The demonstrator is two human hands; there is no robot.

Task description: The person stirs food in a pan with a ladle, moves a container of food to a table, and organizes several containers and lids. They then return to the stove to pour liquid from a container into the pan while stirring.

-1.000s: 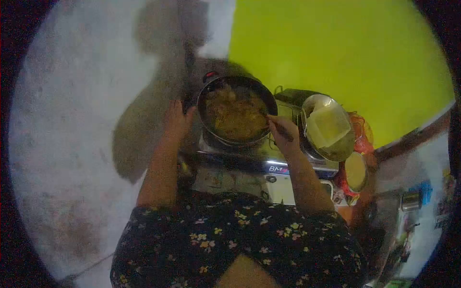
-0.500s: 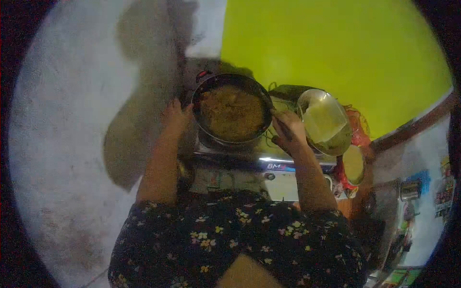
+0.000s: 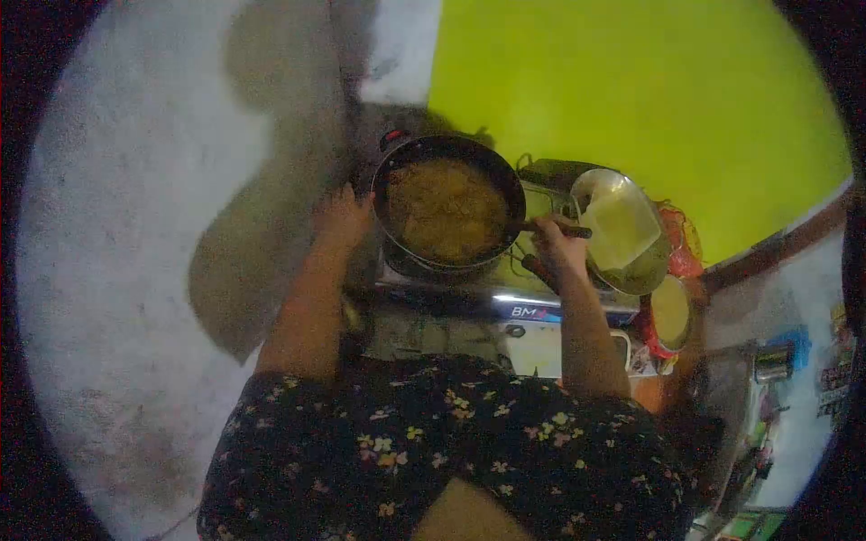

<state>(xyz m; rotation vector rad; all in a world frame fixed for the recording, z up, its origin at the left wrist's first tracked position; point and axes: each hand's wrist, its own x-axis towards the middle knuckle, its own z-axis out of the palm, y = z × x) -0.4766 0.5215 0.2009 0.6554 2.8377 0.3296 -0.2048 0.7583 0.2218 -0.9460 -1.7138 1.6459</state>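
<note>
A deep dark pan [image 3: 448, 268] sits on the stove [image 3: 577, 308], holding a layer of brown food [image 3: 446, 212]. My right hand [image 3: 557, 242] is closed around the dark handle of a cooking utensil [image 3: 577, 232], which reaches over the pan's right rim. The utensil's working end is lost against the dark pan and food. Beside the left rim is my left hand [image 3: 343, 215], fingers apart and pointing away from me, with the thumb side close to the pan. Below my right hand, a dark pan handle [image 3: 539, 270] sticks out toward the lower right.
Right of the pan stands a large shiny bowl [image 3: 606, 187] with something pale inside. A round yellowish container [image 3: 670, 314] and red plastic [image 3: 683, 243] lie farther right. Behind the stove rises a green wall [image 3: 631, 81]; a grey wall [image 3: 135, 270] is at left.
My right hand has shifted its hold at the pan's right side; the utensil's handle now points right, across the rim. The left hand stays beside the left rim. The view has shifted slightly.
</note>
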